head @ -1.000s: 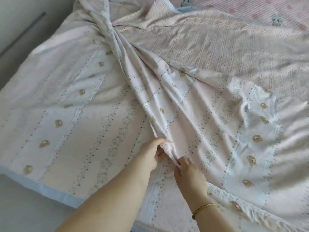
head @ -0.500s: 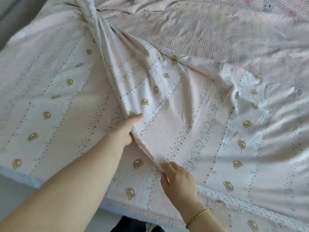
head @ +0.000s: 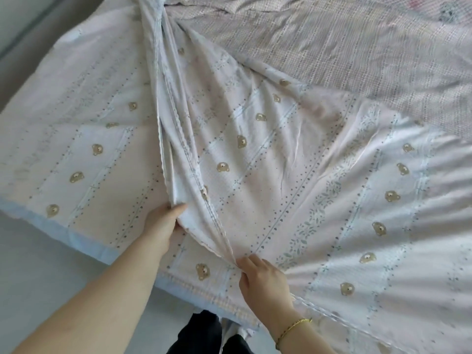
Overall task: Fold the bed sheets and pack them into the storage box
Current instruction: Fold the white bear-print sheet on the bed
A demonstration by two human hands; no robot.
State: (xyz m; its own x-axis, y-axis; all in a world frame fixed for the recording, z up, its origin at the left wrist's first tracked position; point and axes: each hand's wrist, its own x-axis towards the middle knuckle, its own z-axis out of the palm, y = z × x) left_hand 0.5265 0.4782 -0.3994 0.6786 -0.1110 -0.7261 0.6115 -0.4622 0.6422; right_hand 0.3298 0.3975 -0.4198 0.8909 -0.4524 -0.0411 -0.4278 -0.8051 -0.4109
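Bed sheet (head: 268, 175) lies bunched near the bed's (head: 84, 241) front edge; left hand (head: 159, 226) and right hand (head: 265, 279) fingers pinch its gathered fold.

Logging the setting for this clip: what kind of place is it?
Probably a bedroom. A bear-print sheet lies spread over a bed, a checked blanket lies beyond it, and both hands grip the sheet's gathered edge.

Bed sheet (head: 255, 154) lies on checked blanket (head: 357, 47).

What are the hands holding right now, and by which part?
Both the left hand and the right hand pinch the bear-print sheet along its gathered edge, near the bed's edge.
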